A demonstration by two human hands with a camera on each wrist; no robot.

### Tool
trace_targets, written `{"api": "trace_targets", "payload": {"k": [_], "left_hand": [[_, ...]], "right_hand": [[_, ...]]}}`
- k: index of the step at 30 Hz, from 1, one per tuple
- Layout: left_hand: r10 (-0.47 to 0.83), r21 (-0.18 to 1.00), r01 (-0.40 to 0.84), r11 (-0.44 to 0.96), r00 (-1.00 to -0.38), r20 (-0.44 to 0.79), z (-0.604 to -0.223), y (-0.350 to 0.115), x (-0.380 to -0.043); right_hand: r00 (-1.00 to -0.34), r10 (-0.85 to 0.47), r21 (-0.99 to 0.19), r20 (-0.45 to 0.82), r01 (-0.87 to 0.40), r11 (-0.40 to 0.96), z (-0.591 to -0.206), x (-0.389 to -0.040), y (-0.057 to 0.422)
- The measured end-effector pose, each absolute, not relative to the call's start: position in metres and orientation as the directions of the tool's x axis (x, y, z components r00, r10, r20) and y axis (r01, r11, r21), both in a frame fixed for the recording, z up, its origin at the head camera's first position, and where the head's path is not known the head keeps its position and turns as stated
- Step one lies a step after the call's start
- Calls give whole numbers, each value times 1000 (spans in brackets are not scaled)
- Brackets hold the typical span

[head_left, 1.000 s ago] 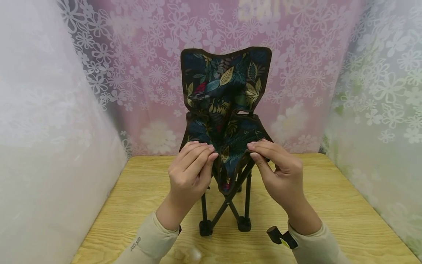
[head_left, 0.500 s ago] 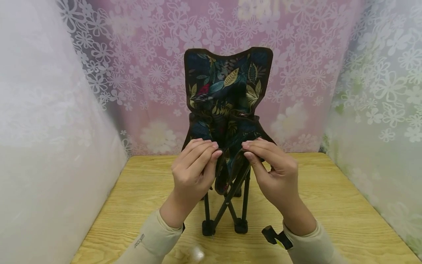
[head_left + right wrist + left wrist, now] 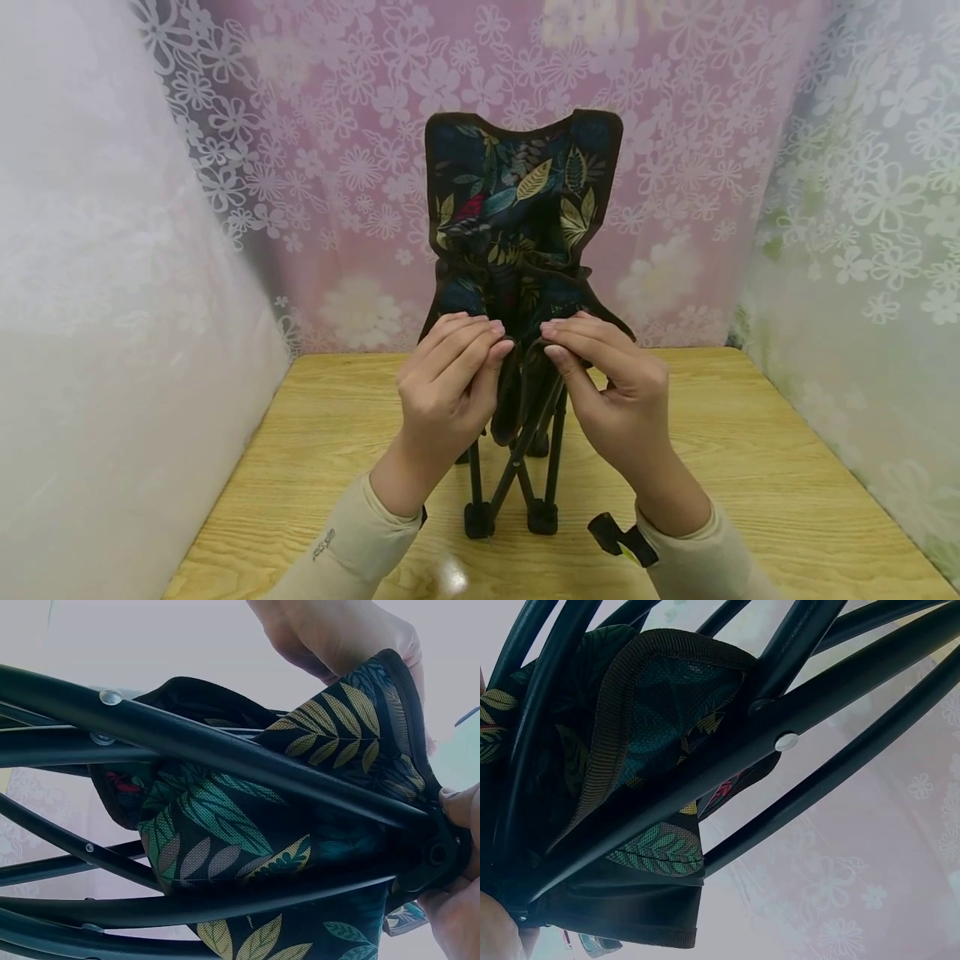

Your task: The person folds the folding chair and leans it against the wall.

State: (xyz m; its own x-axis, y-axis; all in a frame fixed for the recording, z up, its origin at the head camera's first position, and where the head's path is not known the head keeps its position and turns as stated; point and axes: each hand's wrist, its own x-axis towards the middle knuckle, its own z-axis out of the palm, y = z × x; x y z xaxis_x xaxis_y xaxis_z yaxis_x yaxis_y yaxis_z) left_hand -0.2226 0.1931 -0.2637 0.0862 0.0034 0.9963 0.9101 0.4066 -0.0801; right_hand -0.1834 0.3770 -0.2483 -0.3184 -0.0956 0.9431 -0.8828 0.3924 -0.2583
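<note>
A small folding chair (image 3: 521,179) with dark, leaf-printed fabric and a black tube frame stands upright on the table, partly folded. My left hand (image 3: 453,375) grips the seat's front left corner, thumb below and fingers on top. At the front right corner my right hand (image 3: 618,387) holds the seat the same way. Between the hands the seat fabric sags in a deep fold. In the right wrist view, the right hand (image 3: 454,900) is at a black corner joint (image 3: 439,851) where two tubes meet. Riveted crossing tubes (image 3: 727,761) fill the left wrist view.
The wood-grain table (image 3: 337,483) lies under the chair's black feet (image 3: 478,520). Behind it hangs a pink flowered curtain (image 3: 337,150). Pale sheets hang at the left (image 3: 112,333) and the right (image 3: 855,333). A black strapped device (image 3: 622,537) sits on my right wrist.
My hands have come closer together, bringing the seat's front corners inward. The seat fabric folds deeper, the front feet stand nearer each other, and the backrest has shifted slightly right.
</note>
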Motion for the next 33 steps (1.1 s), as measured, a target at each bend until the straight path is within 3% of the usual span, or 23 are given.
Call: {"api": "trace_targets", "payload": {"k": [33], "left_hand": [[-24,-91,914,396,109,994,-260,202,-218]], "right_hand": [[-272,-80,-218,959,-888,406,-249,-182,362]]}}
